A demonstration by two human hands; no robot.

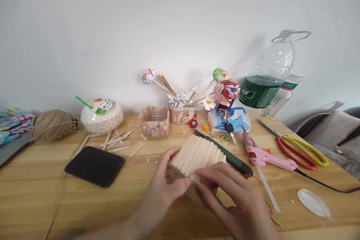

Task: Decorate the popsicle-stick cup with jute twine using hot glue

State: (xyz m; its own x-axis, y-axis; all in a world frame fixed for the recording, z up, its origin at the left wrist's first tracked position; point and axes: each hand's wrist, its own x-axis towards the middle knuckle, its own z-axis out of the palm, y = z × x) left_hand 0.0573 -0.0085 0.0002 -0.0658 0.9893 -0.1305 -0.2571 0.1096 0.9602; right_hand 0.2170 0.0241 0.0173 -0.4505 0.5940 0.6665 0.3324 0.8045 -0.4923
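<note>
Both my hands hold a small box made of wooden craft sticks [198, 153], tipped on its side on the wooden table [33, 191]. My left hand [165, 182] grips its left end, a ring on one finger. My right hand [230, 198] covers its near right side, fingertips pressing on a stick end. Loose craft sticks [116, 142] lie to the left, behind a black phone [95, 165].
A pink glue gun [263, 155] with its cable, a dark utility knife [225, 153] and red-yellow scissors [300, 149] lie right. At the back stand a finished stick basket [154, 121], paper flowers [225, 88], a twine ball [52, 124], a coconut drink [101, 115] and a large water bottle [268, 78].
</note>
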